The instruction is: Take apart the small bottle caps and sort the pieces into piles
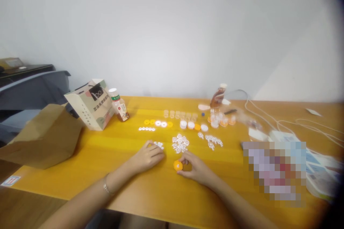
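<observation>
left hand [149, 156]: palm down, fingers bent | right hand [192, 166]: pinching (forearms [118, 177] converging)

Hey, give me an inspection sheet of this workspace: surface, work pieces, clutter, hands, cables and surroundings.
Surface: wooden table, yellow-brown.
Work pieces: orange round piece in hand; heap of white openwork pieces; small white pieces; row of see-through cups; row of yellow and white discs.
Clutter: printed carrier bag and labelled bottle at back left; brown bottle at back right; pixelated patch at right, contents unreadable.
Hands: right hand grips the orange round piece; left hand is at the small white pieces, grip hidden.
Cables: pale cables across the table's right rear.
Surroundings: pale wall behind.
</observation>
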Demonstrator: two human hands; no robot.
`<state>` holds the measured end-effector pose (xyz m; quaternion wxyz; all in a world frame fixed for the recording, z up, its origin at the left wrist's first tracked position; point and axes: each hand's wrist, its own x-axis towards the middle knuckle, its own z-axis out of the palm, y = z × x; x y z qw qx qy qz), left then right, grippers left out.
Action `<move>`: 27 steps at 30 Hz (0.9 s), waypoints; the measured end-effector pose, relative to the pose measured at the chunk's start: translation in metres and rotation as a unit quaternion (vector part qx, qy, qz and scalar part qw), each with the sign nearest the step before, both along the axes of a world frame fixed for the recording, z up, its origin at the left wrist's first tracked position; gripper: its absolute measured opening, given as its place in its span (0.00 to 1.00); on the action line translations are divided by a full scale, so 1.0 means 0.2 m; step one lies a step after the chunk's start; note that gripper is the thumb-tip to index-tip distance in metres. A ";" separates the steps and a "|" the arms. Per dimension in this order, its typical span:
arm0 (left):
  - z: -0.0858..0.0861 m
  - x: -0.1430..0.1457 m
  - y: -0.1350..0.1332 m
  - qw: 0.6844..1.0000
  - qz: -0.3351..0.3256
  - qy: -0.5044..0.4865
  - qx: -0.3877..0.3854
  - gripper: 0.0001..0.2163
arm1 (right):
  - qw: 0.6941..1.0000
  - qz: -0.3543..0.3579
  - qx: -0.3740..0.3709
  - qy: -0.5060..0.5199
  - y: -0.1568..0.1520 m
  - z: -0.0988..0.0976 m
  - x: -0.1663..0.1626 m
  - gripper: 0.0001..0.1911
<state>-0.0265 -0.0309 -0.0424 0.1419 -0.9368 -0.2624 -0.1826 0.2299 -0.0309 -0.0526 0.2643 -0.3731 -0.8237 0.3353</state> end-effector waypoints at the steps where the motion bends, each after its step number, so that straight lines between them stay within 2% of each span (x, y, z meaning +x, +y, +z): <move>1: 0.00 0.04 -0.01 1.000 -0.005 -0.002 -0.007 0.07 | 1.000 0.000 0.002 0.000 0.00 0.00 0.00 0.08; 5: 0.01 0.20 -0.03 0.999 -0.034 0.019 -0.001 0.08 | 1.000 0.005 0.017 -0.002 0.00 -0.01 -0.01 0.08; 8: 0.02 0.26 -0.03 0.997 -0.062 0.038 0.023 0.08 | 1.000 0.004 0.029 0.001 0.01 -0.02 -0.01 0.08; 15: 0.00 0.24 -0.02 0.992 -0.100 0.045 0.067 0.06 | 0.999 0.012 0.032 0.008 0.01 -0.03 -0.01 0.08; 23: -0.02 0.23 -0.01 0.990 -0.115 0.050 0.060 0.07 | 0.999 0.018 0.029 0.010 0.01 -0.02 -0.01 0.07; 27: -0.03 0.23 0.00 0.993 -0.113 0.027 0.023 0.06 | 1.000 0.014 0.025 0.005 0.01 -0.02 0.00 0.08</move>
